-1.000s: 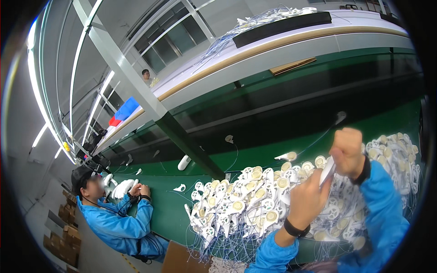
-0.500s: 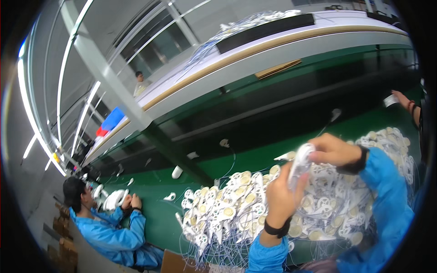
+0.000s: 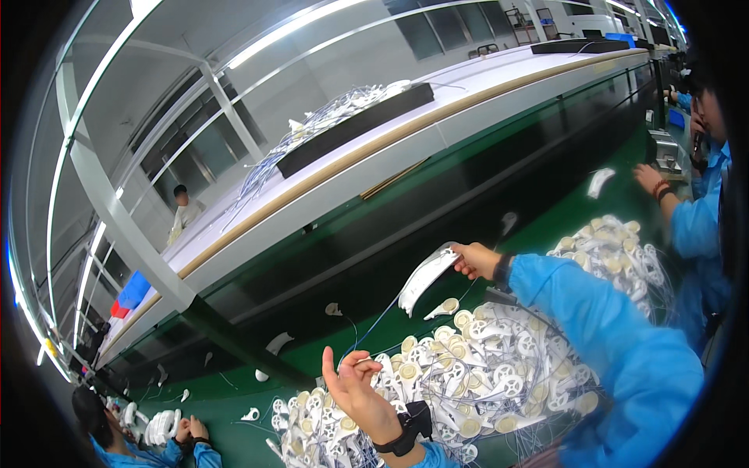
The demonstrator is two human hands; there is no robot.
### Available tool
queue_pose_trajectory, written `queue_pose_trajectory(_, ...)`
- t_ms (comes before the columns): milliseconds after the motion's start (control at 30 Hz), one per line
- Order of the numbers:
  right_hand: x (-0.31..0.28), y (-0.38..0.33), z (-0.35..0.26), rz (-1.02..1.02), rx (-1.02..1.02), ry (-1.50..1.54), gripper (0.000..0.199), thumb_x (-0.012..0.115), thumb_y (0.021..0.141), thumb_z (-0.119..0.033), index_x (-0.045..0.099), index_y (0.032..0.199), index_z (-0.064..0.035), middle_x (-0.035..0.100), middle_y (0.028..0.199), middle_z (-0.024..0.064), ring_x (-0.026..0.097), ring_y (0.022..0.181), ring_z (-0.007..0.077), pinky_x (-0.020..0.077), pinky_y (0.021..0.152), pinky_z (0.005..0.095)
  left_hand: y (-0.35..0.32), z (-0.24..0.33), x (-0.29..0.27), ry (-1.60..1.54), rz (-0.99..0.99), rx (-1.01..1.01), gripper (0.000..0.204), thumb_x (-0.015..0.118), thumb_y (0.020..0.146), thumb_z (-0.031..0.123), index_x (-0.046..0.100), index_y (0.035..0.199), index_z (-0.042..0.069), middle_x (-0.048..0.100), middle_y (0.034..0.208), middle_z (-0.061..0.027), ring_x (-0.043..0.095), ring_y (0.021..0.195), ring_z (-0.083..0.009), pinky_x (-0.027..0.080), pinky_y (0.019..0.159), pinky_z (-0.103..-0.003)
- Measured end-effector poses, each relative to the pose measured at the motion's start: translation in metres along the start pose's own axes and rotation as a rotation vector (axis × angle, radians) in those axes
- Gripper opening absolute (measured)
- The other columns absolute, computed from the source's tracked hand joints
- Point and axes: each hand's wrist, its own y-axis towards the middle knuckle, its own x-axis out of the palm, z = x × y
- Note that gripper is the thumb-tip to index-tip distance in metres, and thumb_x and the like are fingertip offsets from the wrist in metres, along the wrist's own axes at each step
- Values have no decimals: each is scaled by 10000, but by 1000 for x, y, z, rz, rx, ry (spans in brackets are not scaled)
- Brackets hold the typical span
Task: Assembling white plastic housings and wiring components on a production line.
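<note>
My right hand (image 3: 477, 261), reaching out over the belt, pinches one end of a curved white plastic shell (image 3: 425, 279). From the shell's other end a thin blue wire (image 3: 381, 318) trails down toward my left hand (image 3: 365, 394). That hand is turned palm up, its fingers apart and the index stretched out; the wire passes beside its fingertips, and whether it touches them is unclear. Below both hands lies a heap of white plastic parts (image 3: 468, 359) with spoked wheels, cream round discs and tangled wires. One loose white part with a disc (image 3: 442, 309) lies at the heap's far edge.
The green conveyor belt (image 3: 234, 390) carries scattered white parts. A dark green post (image 3: 242, 339) rises left of the heap. Behind runs a raised white shelf (image 3: 484, 74) with a black tray (image 3: 355, 129) of wired parts. Co-workers' hands are at far left (image 3: 191, 429) and right (image 3: 649, 181).
My hands, together on a white part before, are now apart: the right holds the shell farther out, the left has let go and opened. The whole view has turned to the right.
</note>
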Motion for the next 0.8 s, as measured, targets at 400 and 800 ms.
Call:
queue_pose_trajectory(400, -71, 21, 36, 86, -394, -1491, 319, 703, 661, -214, 729, 977, -176, 721, 913, 91, 688, 889, 287, 539, 765, 404, 1, 4, 4, -30, -38, 46, 546, 532, 950, 284, 386, 1388, -7, 518, 1287, -216, 584, 1089, -301, 521, 750, -340)
queue_pose_trajectory(800, -76, 30, 41, -24, -542, -1792, 181, 656, 688, -129, 715, 829, -32, 697, 859, 192, 690, 826, 358, 553, 697, 432, 0, 1, 6, -4, -35, 9, 342, 525, 940, 180, 532, 1202, -39, 588, 1156, -212, 661, 920, -282, 545, 634, -270)
